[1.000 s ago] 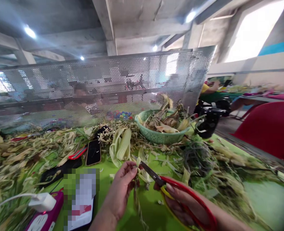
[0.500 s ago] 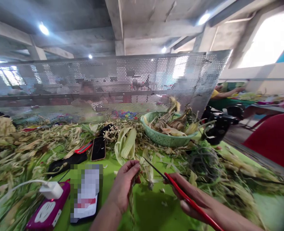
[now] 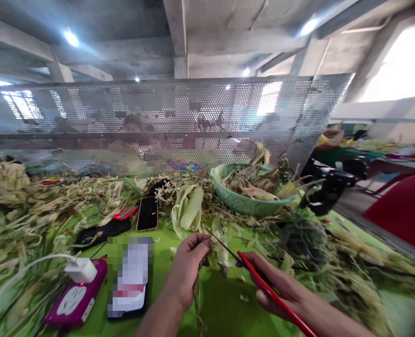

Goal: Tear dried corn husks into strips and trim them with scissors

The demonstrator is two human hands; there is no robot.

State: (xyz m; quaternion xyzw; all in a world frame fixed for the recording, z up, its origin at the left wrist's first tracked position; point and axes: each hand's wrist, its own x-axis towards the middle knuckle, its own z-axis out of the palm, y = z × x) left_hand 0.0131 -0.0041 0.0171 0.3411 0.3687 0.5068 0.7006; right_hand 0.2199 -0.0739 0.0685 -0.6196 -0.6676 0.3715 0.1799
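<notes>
My left hand (image 3: 189, 264) is closed in a pinch on a thin strand of corn husk (image 3: 198, 304), which hangs below it and looks twisted or braided. My right hand (image 3: 274, 281) grips red-handled scissors (image 3: 263, 281). Their dark, narrow blades (image 3: 223, 245) point up and left, with the tip close to my left fingertips. Whether the blades touch the husk I cannot tell. Loose husk pieces (image 3: 221, 245) lie just behind the tip. Farther back is a bundle of wide pale green husks (image 3: 191, 210).
A green plastic basket (image 3: 249, 203) holds dry husks. Husk heaps (image 3: 46, 210) spread left, and tangled fibres (image 3: 306, 238) lie right. Phones (image 3: 147, 213) (image 3: 133, 281), a red cutter (image 3: 126, 211) and a purple power bank (image 3: 77, 299) with a white plug are on the left. A perforated metal screen (image 3: 151, 121) stands behind.
The view has shifted slightly, so most things sit a little farther right. My left hand has come a bit closer to the scissors' tip. Both hands keep their hold.
</notes>
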